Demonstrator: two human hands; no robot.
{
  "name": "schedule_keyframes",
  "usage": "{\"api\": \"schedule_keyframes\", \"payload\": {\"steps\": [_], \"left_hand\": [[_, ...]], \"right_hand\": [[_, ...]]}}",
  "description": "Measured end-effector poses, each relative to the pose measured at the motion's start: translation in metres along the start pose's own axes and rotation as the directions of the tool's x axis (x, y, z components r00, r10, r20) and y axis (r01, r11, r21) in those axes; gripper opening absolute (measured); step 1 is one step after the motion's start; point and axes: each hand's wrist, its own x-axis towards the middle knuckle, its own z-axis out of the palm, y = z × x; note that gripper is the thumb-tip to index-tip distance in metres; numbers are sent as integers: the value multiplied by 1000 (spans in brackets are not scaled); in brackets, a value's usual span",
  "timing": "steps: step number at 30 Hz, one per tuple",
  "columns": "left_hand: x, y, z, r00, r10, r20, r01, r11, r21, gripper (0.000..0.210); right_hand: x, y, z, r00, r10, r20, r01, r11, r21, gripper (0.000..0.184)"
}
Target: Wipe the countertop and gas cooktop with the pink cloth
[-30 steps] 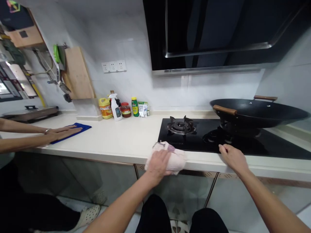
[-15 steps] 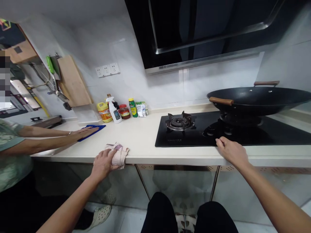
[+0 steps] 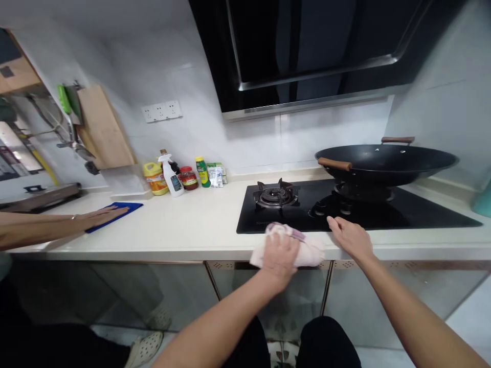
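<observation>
My left hand (image 3: 279,258) is closed over a pale pink cloth (image 3: 311,251), pressing it on the front edge of the white countertop (image 3: 184,225). Part of the cloth hangs over the edge, and its top touches the front of the black gas stove (image 3: 299,220). To the right, my right hand (image 3: 349,236) rests at the stove's front edge with its fingers curled in. I make out nothing in those fingers, though their inner side is hidden. A large black wok (image 3: 387,161) with wooden handles sits on the right burner, behind my right hand. The left burner (image 3: 276,196) is bare.
At the left, another person's hands (image 3: 105,215) lie flat on a blue cloth (image 3: 128,208). Along the wall stand a white spray bottle (image 3: 172,176), a yellow jug (image 3: 156,179), a red-lidded jar (image 3: 188,178) and a green bottle (image 3: 202,172). A range hood (image 3: 307,56) hangs above the stove.
My left hand has slid the pink cloth rightward along the counter edge to the front of the stove. My right hand stays at the stove edge. The other person's blue cloth appears farther left.
</observation>
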Motion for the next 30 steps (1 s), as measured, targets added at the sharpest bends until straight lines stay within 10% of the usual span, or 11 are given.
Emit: {"api": "schedule_keyframes", "payload": {"steps": [5, 9, 24, 30], "left_hand": [[40, 58, 2, 992, 116, -45, -117, 993, -14, 61], [22, 40, -1, 978, 184, -97, -184, 983, 3, 75], [-168, -248, -24, 973, -212, 91, 205, 975, 81, 79], [-203, -308, -55, 929, -311, 199, 305, 950, 61, 80]], "right_hand": [[4, 12, 3, 999, 31, -25, -29, 997, 70, 61], [9, 24, 10, 1000, 13, -20, -11, 994, 105, 57], [7, 20, 12, 1000, -7, 5, 7, 1000, 7, 45], [8, 18, 12, 999, 7, 31, -8, 1000, 19, 44]]}}
